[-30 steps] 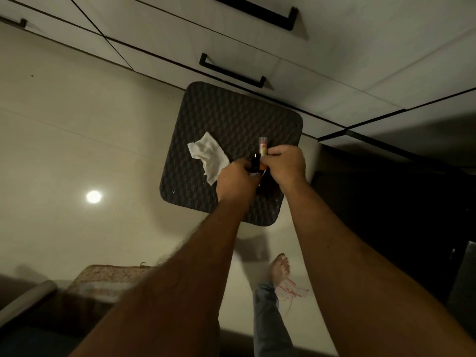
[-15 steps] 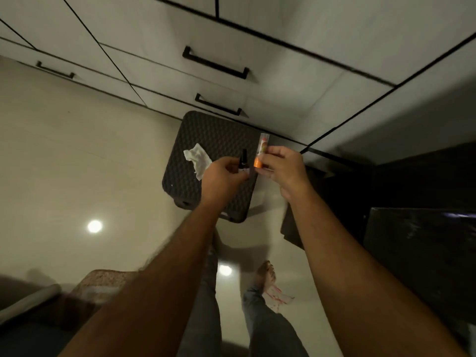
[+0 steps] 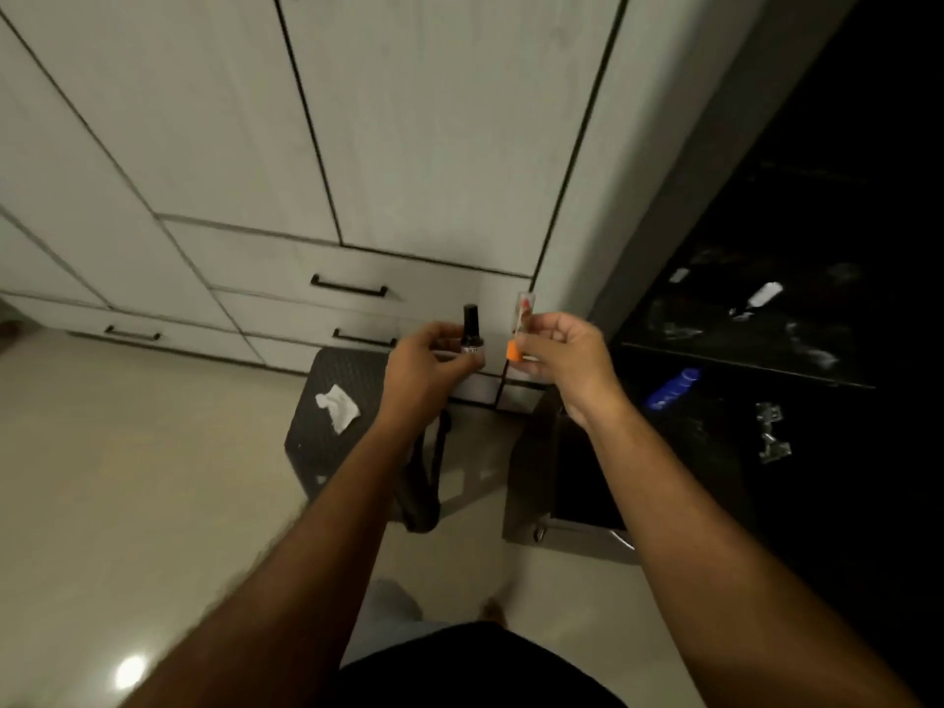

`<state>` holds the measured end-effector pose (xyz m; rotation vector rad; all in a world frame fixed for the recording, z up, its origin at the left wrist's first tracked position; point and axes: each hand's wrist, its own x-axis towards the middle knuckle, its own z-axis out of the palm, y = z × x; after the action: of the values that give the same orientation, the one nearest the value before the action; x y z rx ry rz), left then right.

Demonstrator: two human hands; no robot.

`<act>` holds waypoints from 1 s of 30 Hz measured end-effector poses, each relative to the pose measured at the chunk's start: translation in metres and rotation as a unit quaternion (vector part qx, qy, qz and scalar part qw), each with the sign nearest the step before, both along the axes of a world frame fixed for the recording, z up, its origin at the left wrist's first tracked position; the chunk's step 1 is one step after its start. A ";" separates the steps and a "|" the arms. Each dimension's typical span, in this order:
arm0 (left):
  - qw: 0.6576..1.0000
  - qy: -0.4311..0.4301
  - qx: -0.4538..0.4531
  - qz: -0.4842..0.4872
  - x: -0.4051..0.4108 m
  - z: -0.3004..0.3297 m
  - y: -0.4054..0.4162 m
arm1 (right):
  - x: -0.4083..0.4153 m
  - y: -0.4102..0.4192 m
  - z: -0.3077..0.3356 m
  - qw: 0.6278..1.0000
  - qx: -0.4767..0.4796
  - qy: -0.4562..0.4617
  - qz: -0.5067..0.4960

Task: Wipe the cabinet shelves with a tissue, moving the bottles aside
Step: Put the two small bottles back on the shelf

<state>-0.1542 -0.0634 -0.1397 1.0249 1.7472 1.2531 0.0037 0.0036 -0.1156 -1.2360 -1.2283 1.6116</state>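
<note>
Both bottles have risen clear of the stool [image 3: 337, 370]: left hand [image 3: 426, 367] pinches the black bottle [image 3: 471, 332], right hand [image 3: 564, 357] the clear tube [image 3: 522, 319]. Fingertip grips could slip; the tissue [image 3: 338, 407] lies unused.

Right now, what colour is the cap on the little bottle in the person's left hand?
Black. The small bottle pinched in the left hand has a black cap, seen in the head view.

Dim, blurred frame; right side nearly black.

Black little bottle [image 3: 471, 329] mid-frame, clear tube [image 3: 520, 332] with an orange end beside it, white tissue [image 3: 337, 407] on the dark textured stool [image 3: 337, 401], pale grey-white cabinet fronts [image 3: 306, 145] across the top.
</note>
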 end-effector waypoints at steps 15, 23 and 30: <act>0.979 0.078 0.080 -0.172 0.119 0.084 0.007 | 0.145 -0.061 0.054 0.979 0.056 -0.011 -0.197; 0.966 0.118 0.117 -0.200 0.167 0.109 0.040 | 0.196 -0.035 0.067 0.966 0.099 -0.020 -0.239; 0.965 0.086 0.178 -0.175 0.221 0.137 0.085 | 0.258 0.024 0.113 0.960 0.170 -0.006 -0.221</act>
<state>0.0667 0.0220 -0.0031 1.6151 1.4020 1.2998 0.2613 0.0275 -0.0021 -1.1919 -1.0839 1.0238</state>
